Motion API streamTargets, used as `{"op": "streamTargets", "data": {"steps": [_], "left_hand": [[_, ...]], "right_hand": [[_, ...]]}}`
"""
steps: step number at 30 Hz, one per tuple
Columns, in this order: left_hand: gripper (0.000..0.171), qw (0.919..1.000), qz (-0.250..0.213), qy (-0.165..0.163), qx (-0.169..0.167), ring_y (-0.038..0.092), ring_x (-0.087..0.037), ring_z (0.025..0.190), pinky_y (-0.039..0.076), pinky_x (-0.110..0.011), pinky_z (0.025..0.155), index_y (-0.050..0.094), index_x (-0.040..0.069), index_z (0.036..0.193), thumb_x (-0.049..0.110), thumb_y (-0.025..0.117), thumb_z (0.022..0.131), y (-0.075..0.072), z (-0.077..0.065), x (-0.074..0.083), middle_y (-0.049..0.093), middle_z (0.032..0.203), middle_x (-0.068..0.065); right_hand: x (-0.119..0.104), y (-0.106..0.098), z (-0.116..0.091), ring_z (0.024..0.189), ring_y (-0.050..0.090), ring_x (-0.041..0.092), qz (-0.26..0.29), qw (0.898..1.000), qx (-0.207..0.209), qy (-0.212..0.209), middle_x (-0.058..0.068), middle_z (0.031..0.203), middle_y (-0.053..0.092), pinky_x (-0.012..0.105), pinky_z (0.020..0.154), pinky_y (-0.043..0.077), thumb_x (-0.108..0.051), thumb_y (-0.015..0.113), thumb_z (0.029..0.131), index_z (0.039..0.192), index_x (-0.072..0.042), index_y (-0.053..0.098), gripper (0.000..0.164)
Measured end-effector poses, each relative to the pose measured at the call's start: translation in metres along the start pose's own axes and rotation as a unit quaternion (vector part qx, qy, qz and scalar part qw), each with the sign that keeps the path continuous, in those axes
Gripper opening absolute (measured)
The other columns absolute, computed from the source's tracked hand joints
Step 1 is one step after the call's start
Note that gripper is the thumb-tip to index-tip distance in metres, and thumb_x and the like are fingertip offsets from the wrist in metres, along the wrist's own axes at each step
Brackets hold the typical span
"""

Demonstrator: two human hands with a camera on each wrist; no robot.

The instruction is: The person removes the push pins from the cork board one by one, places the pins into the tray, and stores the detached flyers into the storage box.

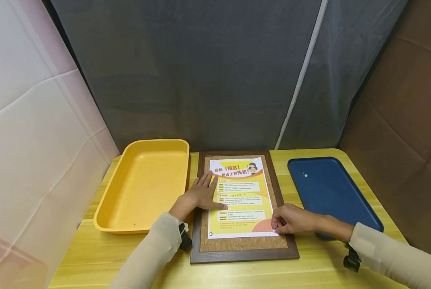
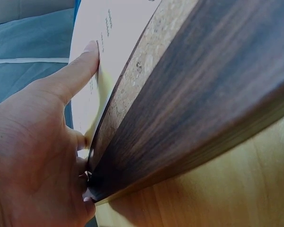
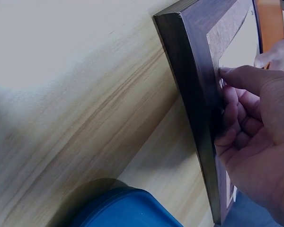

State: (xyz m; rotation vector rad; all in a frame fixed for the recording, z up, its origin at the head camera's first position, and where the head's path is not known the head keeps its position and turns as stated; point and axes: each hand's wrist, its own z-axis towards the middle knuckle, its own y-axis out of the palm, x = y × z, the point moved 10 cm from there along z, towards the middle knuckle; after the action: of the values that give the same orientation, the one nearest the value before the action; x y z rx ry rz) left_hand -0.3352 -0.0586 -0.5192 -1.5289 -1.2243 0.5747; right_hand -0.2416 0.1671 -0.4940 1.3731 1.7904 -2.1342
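A yellow and white printed poster (image 1: 241,202) lies on a cork board (image 1: 244,244) with a dark wooden frame (image 1: 244,255). My left hand (image 1: 202,194) rests with spread fingers on the poster's left side; in the left wrist view its thumb (image 2: 83,64) reaches across the paper. At the lower right corner, my right hand (image 1: 291,218) pinches a small thumbtack between thumb and curled fingers, mostly hidden by the fingertips. The right wrist view shows these fingers (image 3: 234,106) close against the board. A round tack (image 1: 210,234) sits in the lower left corner; small tacks show at both top corners.
To the left stands a large yellow tray (image 1: 143,184). On the right lies a dark blue tray (image 1: 336,192) holding a few small pale tacks (image 1: 304,174). Both flank the board on the wooden table (image 1: 233,277), with a grey curtain (image 1: 201,80) behind.
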Motion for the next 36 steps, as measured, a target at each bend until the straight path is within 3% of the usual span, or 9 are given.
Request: {"op": "streamTargets", "data": {"steps": [9, 15, 24, 34, 36], "left_hand": [[0.118, 0.9998, 0.014, -0.006, -0.009, -0.004, -0.036, 0.165, 0.005, -0.054, 0.131, 0.009, 0.006, 0.171, 0.073, 0.064, 0.091, -0.002, -0.002, 0.002, -0.004, 0.177, -0.019], [0.121, 0.9999, 0.007, -0.005, -0.01, -0.005, -0.035, 0.165, 0.004, -0.055, 0.131, 0.008, 0.005, 0.171, 0.075, 0.065, 0.09, 0.0, 0.0, 0.001, -0.005, 0.177, -0.019], [0.125, 0.9999, 0.005, -0.012, -0.011, -0.011, -0.033, 0.164, -0.001, -0.056, 0.131, 0.001, 0.01, 0.171, 0.077, 0.066, 0.087, 0.016, 0.017, -0.012, -0.012, 0.177, -0.015], [0.126, 0.9998, 0.015, -0.011, -0.004, -0.01, -0.033, 0.164, 0.0, -0.057, 0.131, 0.002, 0.01, 0.171, 0.079, 0.066, 0.087, 0.016, 0.019, -0.014, -0.011, 0.177, -0.015], [0.127, 0.9998, 0.015, -0.011, -0.004, -0.009, -0.033, 0.164, 0.0, -0.057, 0.131, 0.002, 0.01, 0.171, 0.08, 0.065, 0.086, 0.016, 0.019, -0.014, -0.011, 0.177, -0.015]], "right_hand": [[0.002, 0.001, 0.0, 0.065, 0.049, -0.007, 0.018, 1.0, -0.003, -0.009, -0.015, 0.073, 0.059, 0.017, 0.056, 0.044, -0.008, 0.08, 0.093, 0.085, -0.014, 0.072, 0.013], [0.009, 0.005, -0.001, 0.063, 0.049, -0.006, 0.039, 0.999, -0.011, 0.009, -0.017, 0.072, 0.057, 0.017, 0.056, 0.044, -0.009, 0.08, 0.093, 0.084, -0.016, 0.072, 0.013], [0.013, 0.007, -0.005, 0.063, 0.051, -0.002, 0.126, 0.991, -0.016, 0.036, -0.013, 0.073, 0.061, 0.017, 0.056, 0.044, -0.01, 0.079, 0.095, 0.086, -0.011, 0.074, 0.01], [0.023, 0.005, -0.006, 0.065, 0.051, -0.001, 0.168, 0.984, -0.001, 0.055, -0.01, 0.075, 0.065, 0.017, 0.058, 0.043, -0.013, 0.08, 0.094, 0.089, -0.01, 0.077, 0.008], [0.024, 0.003, -0.007, 0.066, 0.052, 0.0, 0.178, 0.983, 0.005, 0.054, -0.005, 0.076, 0.068, 0.017, 0.059, 0.044, -0.011, 0.08, 0.095, 0.09, -0.008, 0.077, 0.006]]}}
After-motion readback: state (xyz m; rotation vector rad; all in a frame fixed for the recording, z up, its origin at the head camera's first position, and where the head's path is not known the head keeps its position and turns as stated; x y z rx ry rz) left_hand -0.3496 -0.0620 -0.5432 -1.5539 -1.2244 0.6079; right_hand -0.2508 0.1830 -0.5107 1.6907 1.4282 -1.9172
